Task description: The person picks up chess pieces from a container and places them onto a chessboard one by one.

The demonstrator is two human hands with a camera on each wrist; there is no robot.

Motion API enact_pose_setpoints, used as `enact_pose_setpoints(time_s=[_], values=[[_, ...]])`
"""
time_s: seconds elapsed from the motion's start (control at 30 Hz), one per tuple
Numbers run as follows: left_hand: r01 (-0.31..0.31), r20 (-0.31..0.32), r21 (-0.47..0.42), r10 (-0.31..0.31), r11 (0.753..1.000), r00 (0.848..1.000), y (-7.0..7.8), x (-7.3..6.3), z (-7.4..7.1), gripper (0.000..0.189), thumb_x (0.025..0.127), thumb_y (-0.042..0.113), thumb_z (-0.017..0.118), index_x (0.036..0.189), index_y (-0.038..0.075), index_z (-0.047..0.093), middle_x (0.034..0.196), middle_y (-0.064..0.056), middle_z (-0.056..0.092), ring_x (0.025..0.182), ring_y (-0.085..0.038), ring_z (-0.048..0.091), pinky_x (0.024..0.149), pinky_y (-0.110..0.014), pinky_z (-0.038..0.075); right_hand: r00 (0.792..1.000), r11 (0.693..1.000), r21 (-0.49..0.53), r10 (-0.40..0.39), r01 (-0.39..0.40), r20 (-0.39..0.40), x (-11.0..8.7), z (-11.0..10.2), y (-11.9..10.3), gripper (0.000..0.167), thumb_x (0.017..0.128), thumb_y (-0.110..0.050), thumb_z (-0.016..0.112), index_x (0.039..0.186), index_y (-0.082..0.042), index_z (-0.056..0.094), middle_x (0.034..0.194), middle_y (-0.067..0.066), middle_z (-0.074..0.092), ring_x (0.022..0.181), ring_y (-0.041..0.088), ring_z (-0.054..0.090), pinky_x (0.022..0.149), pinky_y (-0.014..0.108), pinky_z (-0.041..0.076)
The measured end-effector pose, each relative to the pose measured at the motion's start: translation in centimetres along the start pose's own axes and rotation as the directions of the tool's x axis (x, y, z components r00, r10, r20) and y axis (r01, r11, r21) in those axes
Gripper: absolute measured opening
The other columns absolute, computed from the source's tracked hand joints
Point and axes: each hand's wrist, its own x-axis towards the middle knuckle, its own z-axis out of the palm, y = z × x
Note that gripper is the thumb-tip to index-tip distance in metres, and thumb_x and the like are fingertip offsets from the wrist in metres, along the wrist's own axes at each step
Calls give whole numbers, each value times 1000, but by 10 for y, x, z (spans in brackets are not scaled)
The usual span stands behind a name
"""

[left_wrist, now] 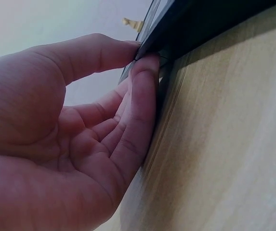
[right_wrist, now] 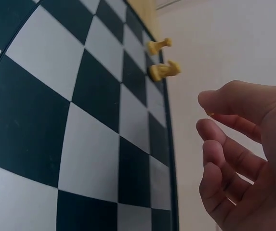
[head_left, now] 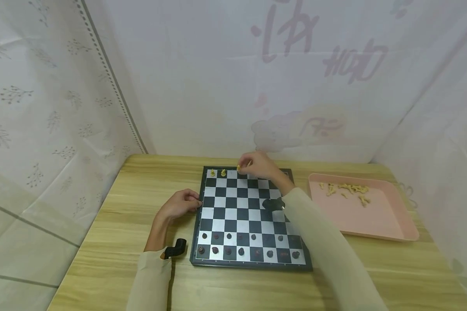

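Observation:
A black-and-white chessboard (head_left: pixel 231 202) lies on the wooden table. My left hand (head_left: pixel 180 204) is at its left edge; in the left wrist view, thumb and a finger pinch the board's dark rim (left_wrist: pixel 176 33). Over the far row, my right hand (head_left: pixel 258 166) holds a small yellow chess piece (head_left: pixel 238 168) between thumb and forefinger. The fingers mostly hide that piece in the right wrist view, so its kind is unclear. On the far left squares stand a slim yellow piece (right_wrist: pixel 159 45) and a yellow knight (right_wrist: pixel 165 70). Dark chess pieces (head_left: pixel 241 251) fill two near rows.
To the board's right, a pink tray (head_left: pixel 373 222) holds several loose yellow chess pieces (head_left: pixel 352 188). Patterned white cloth (head_left: pixel 202 86) hangs behind the table (head_left: pixel 140 194) and along its sides. A black strap mount (head_left: pixel 177 247) sits on the left wrist.

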Motion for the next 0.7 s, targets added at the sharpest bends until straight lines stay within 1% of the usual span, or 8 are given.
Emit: enact_pose_setpoints(time_s=[0.07,0.13,0.27,0.5,0.7], values=[[-10,4,0,10,1000,1000,0,0,0,28,99,4,73,121,-11,65,97,-13,73,85,-19,67,78,-31,55,1000,1000,-8,1,-1,25,4,3,-1,15,95,-16,83,108,-10,80,100,3,76,93,24,68,81,40,56],[-6,1,-6,6,1000,1000,1,0,0,27,100,4,73,121,-10,65,96,-12,72,84,-19,66,78,-30,55,999,1000,-14,3,-3,47,9,7,-2,14,95,-16,83,107,-10,80,99,2,76,93,23,67,82,40,55],[-8,8,-12,8,1000,1000,2,0,0,26,100,3,73,121,-11,65,95,-12,72,84,-19,65,79,-30,55,997,1000,-25,5,-3,72,16,14,-2,13,95,-15,83,106,-10,80,96,2,76,91,22,66,82,39,55],[-12,11,-16,12,1000,1000,3,-2,0,27,99,3,73,121,-11,64,95,-13,71,84,-20,66,78,-31,55,995,996,-84,13,-5,95,24,22,-4,9,97,-13,82,106,-10,81,96,2,76,89,21,66,82,38,54],[1,4,-23,-1,1000,1000,3,-2,0,27,99,3,74,121,-10,65,95,-13,71,85,-19,66,79,-31,55,994,993,-115,26,-14,109,25,25,-7,6,99,-13,81,105,-11,82,96,2,75,90,21,64,82,38,53]])
